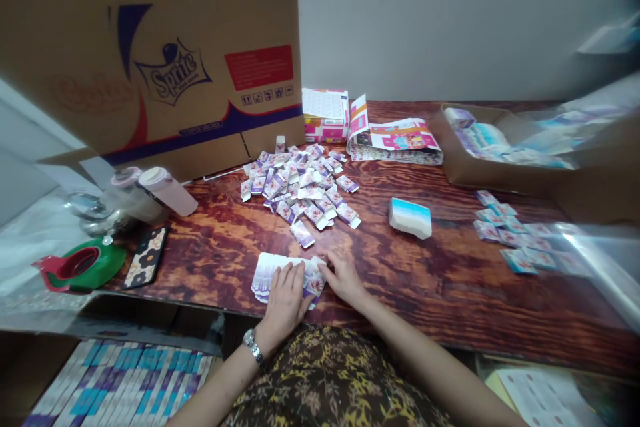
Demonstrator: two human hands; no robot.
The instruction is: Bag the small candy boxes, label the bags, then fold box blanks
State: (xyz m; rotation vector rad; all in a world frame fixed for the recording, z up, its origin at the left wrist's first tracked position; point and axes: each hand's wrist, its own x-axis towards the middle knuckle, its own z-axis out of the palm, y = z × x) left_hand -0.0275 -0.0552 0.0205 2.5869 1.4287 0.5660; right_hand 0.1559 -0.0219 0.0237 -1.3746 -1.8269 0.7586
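A fanned stack of flat white and purple cartons [265,273] lies at the table's front edge. My left hand [287,290] lies on it, palm down with the fingers stretched out. My right hand [343,277] is closed at the stack's right end, its thumb and fingers pinching the edge of a purple and white carton [314,280]. Behind my hands spreads a pile of small purple and white boxes [300,180], one of which [302,234] lies nearest to me.
A large Sprite carton [175,80] stands at the back left. Bottles [169,191], a green tape roll [100,263] and a phone [146,257] sit left. Rightward are a blue-white bundle [410,217], small packs [515,237] and an open box [475,177].
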